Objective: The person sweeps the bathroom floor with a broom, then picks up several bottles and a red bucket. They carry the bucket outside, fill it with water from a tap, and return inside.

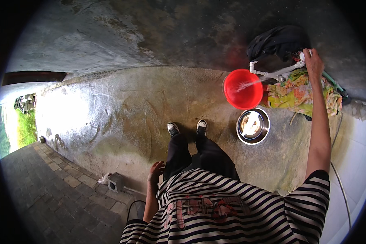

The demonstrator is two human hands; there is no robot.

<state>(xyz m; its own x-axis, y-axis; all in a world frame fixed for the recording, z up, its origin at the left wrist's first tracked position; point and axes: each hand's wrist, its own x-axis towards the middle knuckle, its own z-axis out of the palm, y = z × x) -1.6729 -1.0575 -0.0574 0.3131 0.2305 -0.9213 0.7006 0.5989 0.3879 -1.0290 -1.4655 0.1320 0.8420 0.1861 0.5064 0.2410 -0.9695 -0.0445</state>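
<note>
My right hand reaches far out and is closed on a tap fixed to white plastic pipes. A stream of water runs from the pipework into a red bucket on the floor. Just nearer than the bucket lies a shiny metal basin, and its bottom reflects light. My left hand hangs beside my left thigh with loose fingers and nothing in it.
Beneath the tap lies a flowered yellow-green cloth, with dark fabric hanging above the pipes. A grey hose runs down the right. A hollow block stands at the left beside brick paving.
</note>
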